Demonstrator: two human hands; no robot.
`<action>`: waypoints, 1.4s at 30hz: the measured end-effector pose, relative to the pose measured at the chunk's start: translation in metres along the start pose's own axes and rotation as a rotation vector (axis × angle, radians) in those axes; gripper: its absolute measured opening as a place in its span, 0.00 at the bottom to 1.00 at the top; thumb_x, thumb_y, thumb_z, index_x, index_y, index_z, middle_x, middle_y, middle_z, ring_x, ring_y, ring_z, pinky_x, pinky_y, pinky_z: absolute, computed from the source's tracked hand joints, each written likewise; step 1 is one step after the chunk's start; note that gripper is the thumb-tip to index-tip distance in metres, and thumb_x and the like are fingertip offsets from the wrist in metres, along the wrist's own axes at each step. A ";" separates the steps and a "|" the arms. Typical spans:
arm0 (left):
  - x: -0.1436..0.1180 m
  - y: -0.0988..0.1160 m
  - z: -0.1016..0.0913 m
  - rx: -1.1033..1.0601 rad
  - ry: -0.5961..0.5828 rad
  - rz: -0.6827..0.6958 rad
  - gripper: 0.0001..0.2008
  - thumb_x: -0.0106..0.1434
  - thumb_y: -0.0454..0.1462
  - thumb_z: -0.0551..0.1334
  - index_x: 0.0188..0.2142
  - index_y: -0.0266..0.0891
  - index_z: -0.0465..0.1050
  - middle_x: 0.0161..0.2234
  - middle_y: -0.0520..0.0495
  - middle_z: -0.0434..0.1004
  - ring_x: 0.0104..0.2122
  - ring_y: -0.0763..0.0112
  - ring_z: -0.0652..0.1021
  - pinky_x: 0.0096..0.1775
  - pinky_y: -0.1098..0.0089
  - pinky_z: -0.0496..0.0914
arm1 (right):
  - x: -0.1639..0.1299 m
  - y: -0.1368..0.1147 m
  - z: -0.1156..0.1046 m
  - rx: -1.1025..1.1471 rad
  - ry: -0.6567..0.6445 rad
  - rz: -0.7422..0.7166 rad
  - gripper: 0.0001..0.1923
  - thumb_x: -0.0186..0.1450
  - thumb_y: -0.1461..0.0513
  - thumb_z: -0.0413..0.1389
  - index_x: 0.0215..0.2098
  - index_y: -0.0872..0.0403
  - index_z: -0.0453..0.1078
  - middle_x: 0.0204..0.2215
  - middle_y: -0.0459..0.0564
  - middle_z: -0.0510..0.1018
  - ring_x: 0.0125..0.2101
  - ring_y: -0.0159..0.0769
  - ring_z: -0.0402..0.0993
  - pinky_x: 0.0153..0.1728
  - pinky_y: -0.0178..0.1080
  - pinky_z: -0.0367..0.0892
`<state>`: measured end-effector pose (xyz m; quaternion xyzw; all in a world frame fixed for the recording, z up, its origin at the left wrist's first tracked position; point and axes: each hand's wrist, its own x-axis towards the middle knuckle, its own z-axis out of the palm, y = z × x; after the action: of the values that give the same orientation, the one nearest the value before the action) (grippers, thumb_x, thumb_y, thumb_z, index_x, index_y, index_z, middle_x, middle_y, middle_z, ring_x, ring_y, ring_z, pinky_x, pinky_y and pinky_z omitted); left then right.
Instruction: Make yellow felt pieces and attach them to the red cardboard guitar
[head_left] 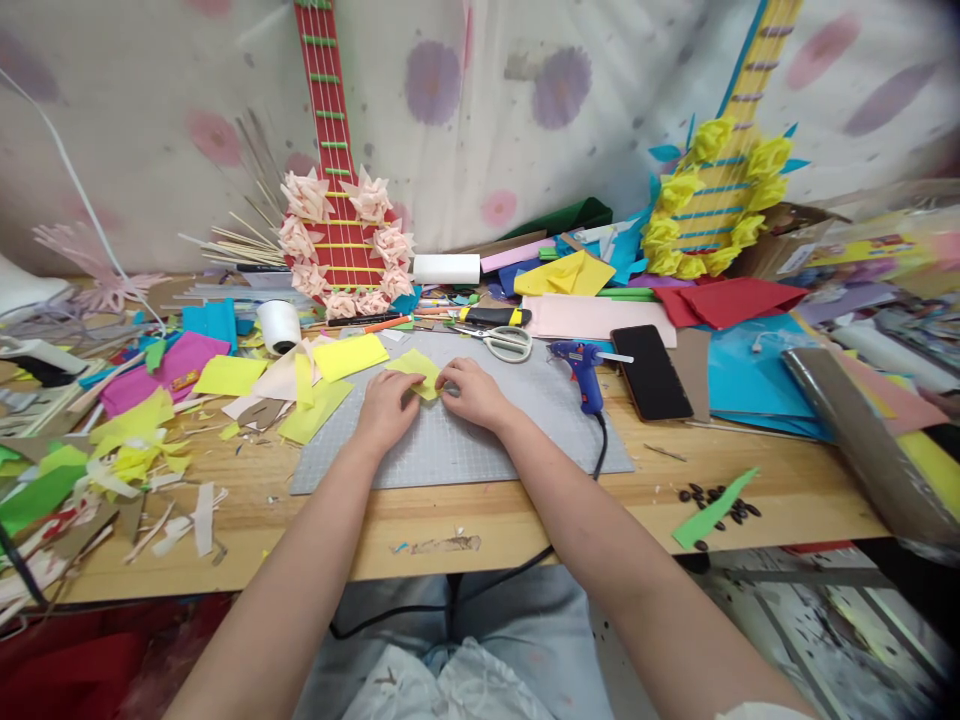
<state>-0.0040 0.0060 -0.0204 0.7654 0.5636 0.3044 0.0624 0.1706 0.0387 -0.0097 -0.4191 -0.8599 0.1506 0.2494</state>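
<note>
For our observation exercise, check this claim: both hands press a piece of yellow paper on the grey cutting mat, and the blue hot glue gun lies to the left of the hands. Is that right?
Not quite. The head view shows the blue hot glue gun to the right of the hands, not the left. The rest holds: the left hand and right hand press the piece of yellow paper on the grey cutting mat.

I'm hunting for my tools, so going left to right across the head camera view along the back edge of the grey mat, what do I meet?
White tape roll → yellow paper sheet → scissors → blue glue gun → black phone.
</note>
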 end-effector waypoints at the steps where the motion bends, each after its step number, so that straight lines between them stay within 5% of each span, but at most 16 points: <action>1: 0.001 0.000 0.000 0.000 0.003 0.009 0.14 0.55 0.34 0.55 0.41 0.41 0.72 0.39 0.49 0.76 0.42 0.65 0.71 0.47 0.62 0.63 | 0.000 0.000 -0.001 0.003 -0.011 0.001 0.09 0.55 0.67 0.52 0.33 0.54 0.71 0.36 0.50 0.70 0.41 0.36 0.63 0.42 0.37 0.59; 11: 0.004 0.006 0.003 0.022 -0.024 -0.076 0.11 0.57 0.37 0.55 0.38 0.41 0.74 0.35 0.49 0.78 0.37 0.66 0.73 0.44 0.62 0.64 | 0.008 0.008 0.005 0.131 -0.019 0.255 0.15 0.56 0.72 0.46 0.29 0.56 0.74 0.33 0.50 0.71 0.38 0.33 0.65 0.44 0.35 0.59; 16: 0.007 0.007 0.005 -0.003 -0.003 -0.157 0.12 0.56 0.38 0.57 0.39 0.42 0.74 0.33 0.49 0.78 0.37 0.66 0.74 0.45 0.62 0.64 | 0.007 0.002 0.007 0.077 0.002 0.223 0.08 0.57 0.65 0.52 0.29 0.56 0.73 0.30 0.49 0.70 0.36 0.33 0.65 0.41 0.35 0.59; 22: 0.011 0.012 0.007 -0.026 0.012 -0.221 0.13 0.55 0.38 0.57 0.40 0.41 0.74 0.31 0.49 0.78 0.36 0.65 0.73 0.44 0.62 0.64 | 0.008 -0.002 0.013 0.058 0.047 0.260 0.13 0.58 0.55 0.54 0.26 0.56 0.71 0.28 0.49 0.70 0.35 0.34 0.64 0.39 0.35 0.59; 42: 0.011 0.014 0.009 0.061 0.046 -0.251 0.14 0.53 0.36 0.58 0.40 0.41 0.72 0.31 0.49 0.76 0.37 0.62 0.72 0.44 0.60 0.62 | 0.006 -0.010 0.017 -0.009 0.075 0.325 0.06 0.56 0.60 0.57 0.27 0.55 0.68 0.32 0.49 0.68 0.37 0.35 0.64 0.40 0.37 0.59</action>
<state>0.0142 0.0133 -0.0170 0.6832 0.6654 0.2942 0.0636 0.1516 0.0367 -0.0171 -0.5592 -0.7715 0.1692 0.2518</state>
